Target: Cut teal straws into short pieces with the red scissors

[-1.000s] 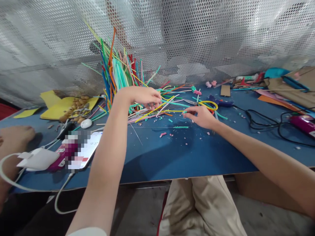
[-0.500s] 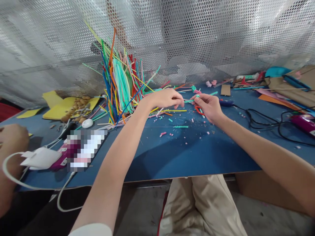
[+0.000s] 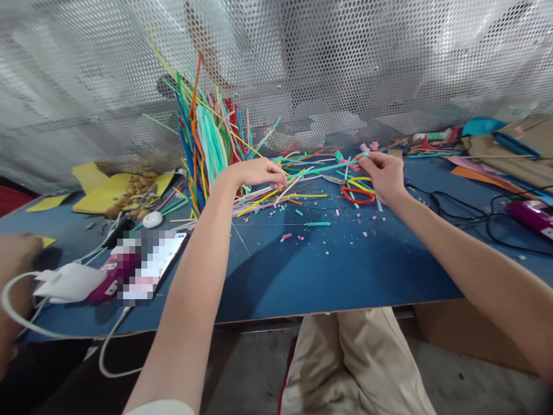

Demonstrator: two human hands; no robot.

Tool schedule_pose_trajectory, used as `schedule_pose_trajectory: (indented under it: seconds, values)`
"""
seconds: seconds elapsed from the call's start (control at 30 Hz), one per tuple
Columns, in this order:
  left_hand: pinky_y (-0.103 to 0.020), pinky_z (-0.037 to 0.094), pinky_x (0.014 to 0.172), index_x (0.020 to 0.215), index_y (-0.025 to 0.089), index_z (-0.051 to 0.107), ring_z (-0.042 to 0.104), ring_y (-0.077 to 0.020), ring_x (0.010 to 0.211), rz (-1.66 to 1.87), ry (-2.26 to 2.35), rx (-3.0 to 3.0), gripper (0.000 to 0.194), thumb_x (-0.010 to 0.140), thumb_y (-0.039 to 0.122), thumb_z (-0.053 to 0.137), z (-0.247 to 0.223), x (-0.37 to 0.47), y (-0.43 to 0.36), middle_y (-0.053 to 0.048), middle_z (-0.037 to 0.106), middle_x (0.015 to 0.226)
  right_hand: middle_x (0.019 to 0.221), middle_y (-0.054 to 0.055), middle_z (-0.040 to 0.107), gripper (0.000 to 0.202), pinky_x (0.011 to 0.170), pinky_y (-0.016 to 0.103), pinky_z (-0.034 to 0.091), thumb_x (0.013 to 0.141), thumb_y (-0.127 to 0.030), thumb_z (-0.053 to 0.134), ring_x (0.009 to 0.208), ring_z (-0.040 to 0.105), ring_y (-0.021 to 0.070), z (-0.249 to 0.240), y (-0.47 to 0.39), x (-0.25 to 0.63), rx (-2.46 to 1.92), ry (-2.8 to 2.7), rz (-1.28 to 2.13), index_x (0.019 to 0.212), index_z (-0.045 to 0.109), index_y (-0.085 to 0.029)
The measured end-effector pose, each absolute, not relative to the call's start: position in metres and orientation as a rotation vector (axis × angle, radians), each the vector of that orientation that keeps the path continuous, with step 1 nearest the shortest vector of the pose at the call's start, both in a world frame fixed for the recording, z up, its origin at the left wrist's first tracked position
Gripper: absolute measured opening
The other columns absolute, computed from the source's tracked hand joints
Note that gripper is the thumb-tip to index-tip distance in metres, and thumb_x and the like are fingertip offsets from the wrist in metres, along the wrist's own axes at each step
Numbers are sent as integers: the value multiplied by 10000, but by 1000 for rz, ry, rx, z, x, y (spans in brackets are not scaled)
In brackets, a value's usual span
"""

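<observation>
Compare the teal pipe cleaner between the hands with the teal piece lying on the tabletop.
The pipe cleaner is pinched in the right hand, slanting toward the left hand; the short piece lies untouched. The pipe cleaner looks far longer than the short piece. Both are teal.

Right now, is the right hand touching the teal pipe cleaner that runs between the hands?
Touching. The head view shows the right hand with its fingertips closed on the teal pipe cleaner at one end.

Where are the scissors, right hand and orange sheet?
Scissors point(image 3: 344, 183): head view, where blades meet handles.
Right hand point(image 3: 387, 177): head view, back of the hand.
Orange sheet point(image 3: 481, 177): head view, middle of its visible face.
</observation>
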State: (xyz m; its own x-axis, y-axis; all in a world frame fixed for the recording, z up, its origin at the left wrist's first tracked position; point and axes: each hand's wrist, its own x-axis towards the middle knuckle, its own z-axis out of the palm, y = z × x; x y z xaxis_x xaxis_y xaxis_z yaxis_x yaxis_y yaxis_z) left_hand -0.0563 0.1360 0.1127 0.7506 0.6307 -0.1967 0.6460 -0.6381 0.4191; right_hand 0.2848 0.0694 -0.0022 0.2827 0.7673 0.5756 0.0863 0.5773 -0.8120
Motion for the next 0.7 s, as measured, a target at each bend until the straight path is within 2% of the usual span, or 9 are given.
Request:
schedule_pose_trajectory:
  seconds: [0.1,0.23,0.4,0.47,0.6,0.7]
  values:
    - [-293,443,794,938,248,807,672,-210,915,-100,938,2475,333,896,502,594,104,-61,144,-59,784,1063,857,34,771,206,881,419,658,837,-414,800,786,760,195,-3,70,286,-885,-1204,531,910,779,-223]
    - [-300,433,702,917,247,822,644,-186,771,-48,1027,2422,336,883,516,623,103,-64,144,-82,782,1118,844,31,772,228,884,426,659,825,-442,807,785,763,202,-2,71,288,-882,-1186,511,906,783,-230]
    - [-303,446,853,865,253,824,685,-221,1000,-53,993,2451,294,851,504,671,105,-67,145,-46,785,1111,834,22,766,203,876,413,657,822,-431,805,784,760,194,-4,74,291,-905,-1178,498,885,777,-240]
    - [-304,442,861,867,255,827,686,-226,1008,-64,993,2443,303,843,519,681,104,-67,147,-45,790,1074,841,18,767,186,884,410,654,839,-418,787,789,756,187,-5,74,291,-927,-1189,488,894,773,-241]
    - [-312,413,774,927,273,842,666,-216,837,-163,1123,2420,343,818,568,704,102,-66,150,-41,774,850,888,27,775,155,894,417,648,861,-387,764,806,757,189,-4,73,291,-907,-1223,485,908,778,-240]
    - [-315,386,734,908,268,839,625,-199,750,-177,1168,2429,360,803,590,714,105,-65,148,-37,748,789,895,35,774,154,903,425,643,863,-389,762,827,757,204,-2,71,289,-902,-1214,469,907,781,-242]
